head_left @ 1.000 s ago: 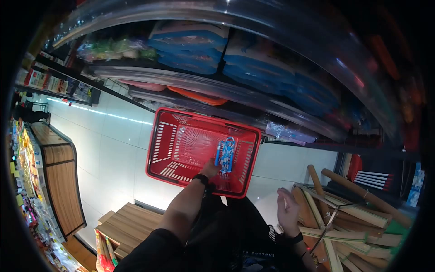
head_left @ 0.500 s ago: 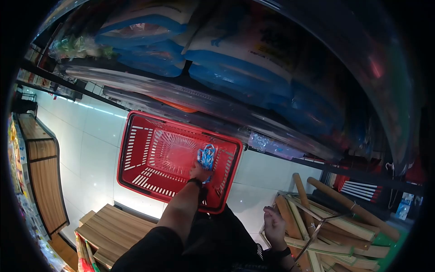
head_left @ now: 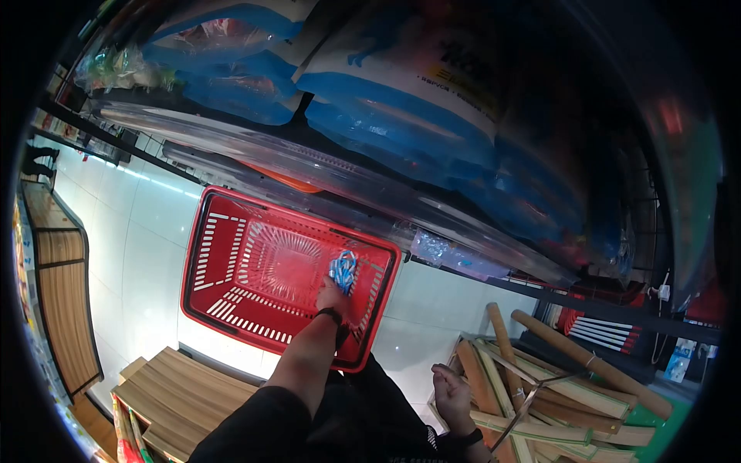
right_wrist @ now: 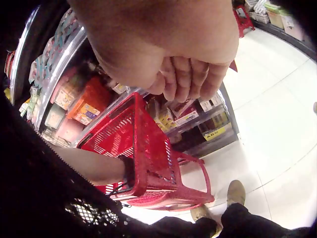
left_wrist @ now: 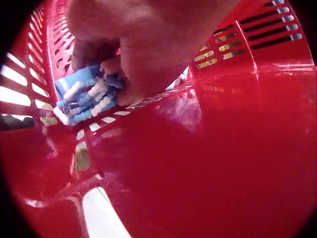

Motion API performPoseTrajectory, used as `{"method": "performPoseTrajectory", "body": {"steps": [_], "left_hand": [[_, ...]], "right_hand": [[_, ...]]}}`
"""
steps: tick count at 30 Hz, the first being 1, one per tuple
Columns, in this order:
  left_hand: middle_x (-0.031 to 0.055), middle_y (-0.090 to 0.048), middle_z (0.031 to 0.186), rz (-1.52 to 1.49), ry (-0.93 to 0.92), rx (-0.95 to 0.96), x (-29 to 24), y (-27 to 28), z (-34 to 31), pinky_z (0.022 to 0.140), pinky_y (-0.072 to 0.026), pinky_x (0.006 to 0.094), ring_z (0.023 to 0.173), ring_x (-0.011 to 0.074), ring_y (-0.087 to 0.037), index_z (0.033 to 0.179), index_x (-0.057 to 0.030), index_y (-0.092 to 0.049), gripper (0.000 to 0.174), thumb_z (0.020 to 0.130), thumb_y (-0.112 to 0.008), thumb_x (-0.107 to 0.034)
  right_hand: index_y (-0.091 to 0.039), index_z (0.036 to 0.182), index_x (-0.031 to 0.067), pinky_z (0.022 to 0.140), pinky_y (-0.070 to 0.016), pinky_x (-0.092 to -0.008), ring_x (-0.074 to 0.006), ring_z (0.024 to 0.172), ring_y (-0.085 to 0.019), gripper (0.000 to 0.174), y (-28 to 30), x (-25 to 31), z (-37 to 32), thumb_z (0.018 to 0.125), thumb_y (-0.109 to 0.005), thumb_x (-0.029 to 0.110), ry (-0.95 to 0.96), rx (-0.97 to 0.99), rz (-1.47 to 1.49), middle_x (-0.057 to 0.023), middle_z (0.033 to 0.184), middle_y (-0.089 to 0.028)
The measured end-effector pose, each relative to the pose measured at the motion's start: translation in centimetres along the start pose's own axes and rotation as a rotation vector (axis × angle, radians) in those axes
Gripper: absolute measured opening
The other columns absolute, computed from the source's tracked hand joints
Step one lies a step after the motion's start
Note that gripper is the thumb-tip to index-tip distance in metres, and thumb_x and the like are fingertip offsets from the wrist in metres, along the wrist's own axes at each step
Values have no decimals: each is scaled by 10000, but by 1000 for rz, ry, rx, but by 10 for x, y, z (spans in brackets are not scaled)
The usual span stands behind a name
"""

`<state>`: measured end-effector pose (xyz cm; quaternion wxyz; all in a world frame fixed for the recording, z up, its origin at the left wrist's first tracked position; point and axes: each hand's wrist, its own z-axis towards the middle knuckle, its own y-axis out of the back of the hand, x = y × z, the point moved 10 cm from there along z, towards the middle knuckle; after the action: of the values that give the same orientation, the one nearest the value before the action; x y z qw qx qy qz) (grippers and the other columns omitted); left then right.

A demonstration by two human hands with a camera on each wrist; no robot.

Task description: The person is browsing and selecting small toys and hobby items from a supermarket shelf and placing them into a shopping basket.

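Observation:
My left hand (head_left: 330, 295) reaches down inside a red shopping basket (head_left: 289, 264). In the left wrist view its curled fingers grip a bundle of blue-and-white beaded rope (left_wrist: 86, 96), low by the slotted wall. The palm and thumb cover part of the bundle. From the head view, the beaded rope (head_left: 342, 265) lies toward the basket's right end, just beyond the fingers. Outside the basket, to its right, my right hand (head_left: 454, 397) hangs in the air with loosely curled fingers and holds nothing.
A red stool (right_wrist: 195, 191) stands under the basket. Shelves with blue-and-white plastic packs (head_left: 401, 108) rise directly beyond it. Bundled wooden slats (head_left: 571, 393) lie at the right, near my right hand. A wood-grain display stand (head_left: 181, 393) is at the lower left.
The head view has tilted and shifted, so the basket sits farther left in it and the shelf packs look larger. My left hand stays at the beaded rope; the right remains outside the basket.

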<state>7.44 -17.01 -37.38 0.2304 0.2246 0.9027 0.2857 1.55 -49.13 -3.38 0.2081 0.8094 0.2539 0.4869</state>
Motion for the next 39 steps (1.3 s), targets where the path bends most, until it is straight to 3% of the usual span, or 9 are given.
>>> {"method": "performPoseTrajectory", "body": {"steps": [6, 9, 17, 23, 31, 33, 36, 38, 39], "left_hand": [[319, -663, 1052, -182, -143, -74, -6, -2, -7, 857, -515, 568, 994, 504, -651, 1219, -27, -359, 570, 814, -716, -211], [323, -658, 1076, -253, -97, 82, -1, -5, -2, 873, -514, 557, 1030, 497, -642, 1207, -28, -380, 597, 772, -756, -186], [133, -699, 1067, -584, -229, 338, -9, -18, 1, 832, -551, 413, 961, 265, -690, 1273, 0, -519, 560, 771, -756, -69], [96, -681, 1048, -945, -111, 541, -55, 78, -92, 768, -566, 357, 906, 210, -678, 1225, -1, -554, 413, 833, -683, 3], [63, -629, 1158, -867, -545, 626, -126, 213, -257, 914, -534, 313, 1047, 149, -636, 1363, -19, -440, 571, 864, -718, -31], [68, -600, 1197, -821, -627, 589, -137, 232, -286, 936, -516, 317, 1081, 144, -604, 1370, -16, -430, 573, 880, -723, -66], [102, -594, 1193, -716, -758, 522, -152, 254, -319, 896, -538, 327, 1085, 177, -605, 1354, -9, -400, 564, 895, -717, -93], [108, -577, 1215, -635, -871, 545, -164, 266, -339, 908, -532, 335, 1100, 182, -596, 1360, -17, -384, 576, 889, -710, -75], [114, -559, 1236, -580, -948, 550, -170, 273, -352, 921, -527, 342, 1116, 187, -586, 1367, -25, -368, 589, 883, -702, -58]], "right_hand": [[-721, 1064, -5, 884, -550, -328, -249, 975, -725, 190, -1, 4, 3, 962, -650, 139, -4, 10, -17, -182, 1072, -734], [-721, 1062, -6, 864, -556, -323, -238, 948, -731, 190, -6, 10, 6, 961, -650, 139, 30, 19, -36, -173, 1057, -740], [-724, 1055, 0, 861, -559, -329, -246, 935, -736, 194, -4, 26, 13, 960, -652, 154, 84, 6, -27, -172, 1024, -745], [-719, 1107, 35, 786, -569, -338, -253, 897, -733, 236, -18, 67, 27, 973, -643, 213, 42, 172, -65, -155, 1021, -747], [-623, 1249, 2, 813, -574, -356, -268, 970, -725, 430, -68, 176, 33, 981, -656, 337, 262, 396, 316, -184, 1053, -726], [-589, 1273, -13, 870, -545, -329, -194, 1002, -684, 459, -80, 192, 29, 987, -651, 340, 249, 552, 250, -148, 1143, -695], [-605, 1228, -15, 845, -542, -328, -189, 961, -685, 447, -68, 213, 19, 985, -652, 357, 307, 411, 141, -135, 1113, -696], [-652, 1147, 16, 801, -554, -427, -374, 930, -716, 536, -54, 225, 11, 911, -688, 495, 302, 322, 209, -233, 995, -716], [-652, 1147, 16, 801, -554, -427, -374, 930, -716, 536, -50, 227, 8, 911, -688, 495, 310, 292, 215, -233, 995, -716]]}}
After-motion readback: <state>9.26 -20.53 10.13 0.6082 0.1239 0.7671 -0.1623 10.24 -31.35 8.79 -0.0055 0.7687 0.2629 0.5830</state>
